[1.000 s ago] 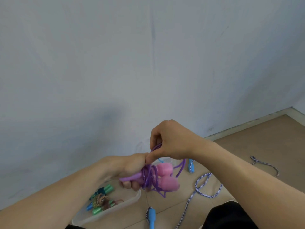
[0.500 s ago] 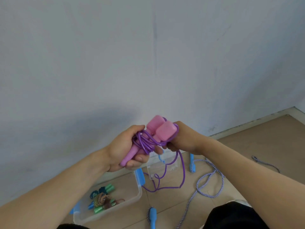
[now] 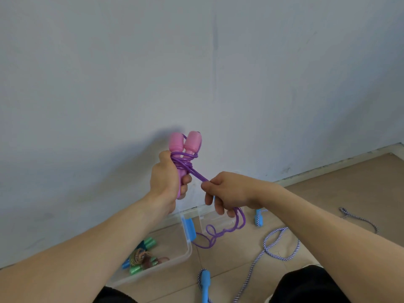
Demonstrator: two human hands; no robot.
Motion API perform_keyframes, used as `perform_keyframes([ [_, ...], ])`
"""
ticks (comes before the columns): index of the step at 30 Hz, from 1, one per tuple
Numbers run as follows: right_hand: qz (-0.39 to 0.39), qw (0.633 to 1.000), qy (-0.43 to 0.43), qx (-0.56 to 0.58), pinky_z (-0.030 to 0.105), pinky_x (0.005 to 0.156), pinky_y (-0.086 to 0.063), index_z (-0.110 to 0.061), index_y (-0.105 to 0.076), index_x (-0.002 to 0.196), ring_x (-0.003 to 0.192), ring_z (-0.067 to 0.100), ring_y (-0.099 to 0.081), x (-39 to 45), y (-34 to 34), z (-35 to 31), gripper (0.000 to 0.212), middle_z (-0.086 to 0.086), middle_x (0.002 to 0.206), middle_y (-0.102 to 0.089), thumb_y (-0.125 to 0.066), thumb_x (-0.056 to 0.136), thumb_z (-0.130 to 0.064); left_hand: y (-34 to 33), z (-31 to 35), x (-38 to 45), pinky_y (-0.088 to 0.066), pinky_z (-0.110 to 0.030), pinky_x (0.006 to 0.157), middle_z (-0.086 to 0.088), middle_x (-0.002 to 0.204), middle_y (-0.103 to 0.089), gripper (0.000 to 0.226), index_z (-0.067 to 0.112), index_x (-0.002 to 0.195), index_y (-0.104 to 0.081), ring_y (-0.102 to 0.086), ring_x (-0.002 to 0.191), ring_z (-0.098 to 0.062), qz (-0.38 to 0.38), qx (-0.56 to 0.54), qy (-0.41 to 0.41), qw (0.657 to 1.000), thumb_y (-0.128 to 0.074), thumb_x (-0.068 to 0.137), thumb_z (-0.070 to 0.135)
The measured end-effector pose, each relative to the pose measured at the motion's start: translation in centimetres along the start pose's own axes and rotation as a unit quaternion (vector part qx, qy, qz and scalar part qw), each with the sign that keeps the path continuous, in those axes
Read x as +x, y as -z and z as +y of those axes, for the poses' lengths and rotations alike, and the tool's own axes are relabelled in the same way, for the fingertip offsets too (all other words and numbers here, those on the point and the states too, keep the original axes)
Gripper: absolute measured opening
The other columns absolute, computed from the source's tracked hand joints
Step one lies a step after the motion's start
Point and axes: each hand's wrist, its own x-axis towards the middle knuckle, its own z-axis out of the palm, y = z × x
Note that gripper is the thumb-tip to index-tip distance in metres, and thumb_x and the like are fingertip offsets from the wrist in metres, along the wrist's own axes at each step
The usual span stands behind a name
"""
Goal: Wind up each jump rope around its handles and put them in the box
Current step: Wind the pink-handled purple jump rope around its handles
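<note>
My left hand (image 3: 167,179) grips two pink handles (image 3: 185,143) upright, side by side, in front of the wall. Purple rope (image 3: 183,159) is coiled around them just above my fingers. A taut stretch of that rope runs down-right to my right hand (image 3: 227,191), which pinches it. The loose purple rope tail (image 3: 218,234) hangs from that hand to the floor. Below stands the clear plastic box (image 3: 185,256), which holds a wound rope with green handles (image 3: 142,256).
A blue-and-white striped rope (image 3: 275,248) lies spread on the tan floor at the right, with blue handles at the front (image 3: 205,285) and farther back (image 3: 259,217). The box's clear lid (image 3: 209,217) with a blue latch (image 3: 189,229) leans by the wall. My dark-clothed knees fill the bottom edge.
My left hand turned the handles upright and raised them. My right hand left the handles, moved down-right and now pulls the rope taut.
</note>
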Motion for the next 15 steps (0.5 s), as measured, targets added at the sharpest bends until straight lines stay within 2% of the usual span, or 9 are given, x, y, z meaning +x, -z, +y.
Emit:
perform_keyframes([
  [3,-0.034,0.998,-0.016,-0.044,0.024,0.054,-0.046,-0.010,-0.060,0.105,0.044,0.017,-0.049,-0.3,0.0,0.2,0.039,0.008,0.071,-0.065,-0.036,0.104,-0.041,0.7,0.2,1.1,-0.022,-0.018,0.039,-0.006,0.049,-0.044,0.046,0.012,0.072,-0.053,-0.029,0.037,-0.016,0.063,-0.030,-0.019,0.997,-0.023,0.096,0.037],
  [5,-0.053,0.995,-0.035,-0.071,0.024,0.057,-0.048,-0.010,-0.058,0.107,0.044,0.016,-0.052,-0.6,0.2,0.5,0.039,0.008,0.073,-0.065,-0.037,0.103,-0.042,1.3,0.1,1.6,-0.022,-0.017,0.038,-0.006,0.051,-0.043,0.045,0.012,0.072,-0.053,-0.030,0.036,-0.015,0.094,-0.030,-0.030,0.995,-0.023,0.096,0.036],
  [9,-0.104,0.965,-0.035,-0.237,0.024,0.064,-0.044,-0.012,-0.053,0.108,0.057,0.017,-0.059,-1.8,0.7,0.3,0.034,-0.001,0.073,-0.062,-0.037,0.104,-0.042,2.4,0.4,1.9,-0.022,-0.015,0.039,-0.007,0.058,-0.045,0.037,0.012,0.079,-0.052,-0.037,0.033,-0.009,0.099,0.022,-0.076,0.992,-0.025,0.098,0.029],
  [12,-0.147,0.953,0.005,-0.264,0.023,0.060,-0.043,-0.016,-0.057,0.106,0.056,0.016,-0.054,-2.6,0.5,-0.7,0.031,-0.002,0.072,-0.057,-0.041,0.102,-0.043,3.7,0.8,2.5,-0.026,-0.020,0.041,-0.008,0.059,-0.049,0.042,0.015,0.071,-0.049,-0.041,0.035,-0.011,0.082,0.164,-0.130,0.974,-0.026,0.101,0.031],
  [14,-0.174,0.953,0.048,-0.245,0.017,0.054,-0.043,-0.016,-0.064,0.104,0.053,0.016,-0.051,-3.4,-0.2,-1.8,0.035,-0.003,0.066,-0.054,-0.042,0.102,-0.043,3.8,0.7,2.6,-0.035,-0.025,0.047,-0.007,0.056,-0.055,0.048,0.014,0.068,-0.051,-0.050,0.043,-0.020,0.058,0.327,-0.161,0.929,-0.026,0.103,0.036],
  [15,-0.175,0.955,0.073,-0.228,0.013,0.051,-0.042,-0.015,-0.067,0.101,0.051,0.014,-0.050,-3.6,-0.5,-2.3,0.036,-0.004,0.062,-0.053,-0.042,0.102,-0.042,3.7,0.4,2.4,-0.036,-0.024,0.047,-0.006,0.054,-0.057,0.052,0.013,0.067,-0.054,-0.050,0.044,-0.022,0.024,0.421,-0.144,0.895,-0.026,0.103,0.038],
])
